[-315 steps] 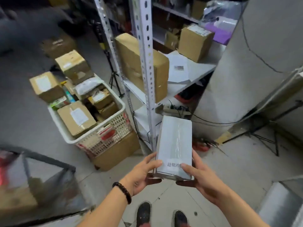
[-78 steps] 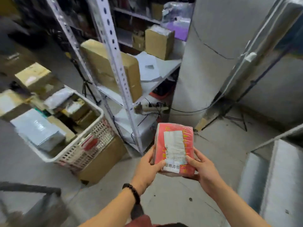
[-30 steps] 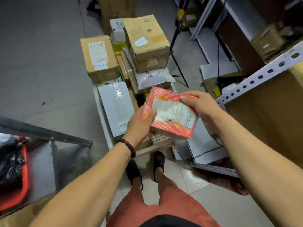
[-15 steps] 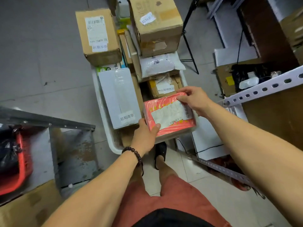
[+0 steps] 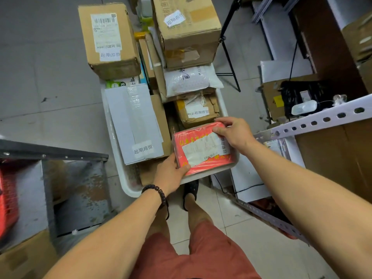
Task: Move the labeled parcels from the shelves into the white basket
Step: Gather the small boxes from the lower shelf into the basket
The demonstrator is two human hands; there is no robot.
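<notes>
A red parcel point(image 5: 203, 152) wrapped in glossy film is held at the near right corner of the white basket point(image 5: 113, 137), over its rim; whether it already rests on anything cannot be told. Its near left corner is gripped by the left hand point(image 5: 171, 173), thumb laid on top and fingers curled beneath. Its far right edge is pinched by the right hand point(image 5: 234, 133), fingertips pressed on the white label. A dark bead bracelet point(image 5: 157, 193) is worn on the left wrist.

The parcel is flat and rectangular, with its labelled face turned up. Its long axis runs across the basket from left to right, slightly tilted.

The basket is crowded. Just left of the parcel a flat white box point(image 5: 134, 123) with a strip of clear tape and a small label is laid lengthwise. Just beyond the parcel a small crumpled cardboard parcel point(image 5: 198, 110) is wedged, and beyond that a white bubble mailer point(image 5: 191, 79) is seen. At the far end a tall cardboard box point(image 5: 108, 39) with a barcode label and a larger taped cardboard box point(image 5: 187, 27) are stacked high.

To the right, a white perforated shelf rail point(image 5: 314, 122) passes close above the right forearm. A grey metal frame point(image 5: 50, 154) and a red crate point(image 5: 8, 198) are seen at the left, on the tiled floor point(image 5: 50, 87).
</notes>
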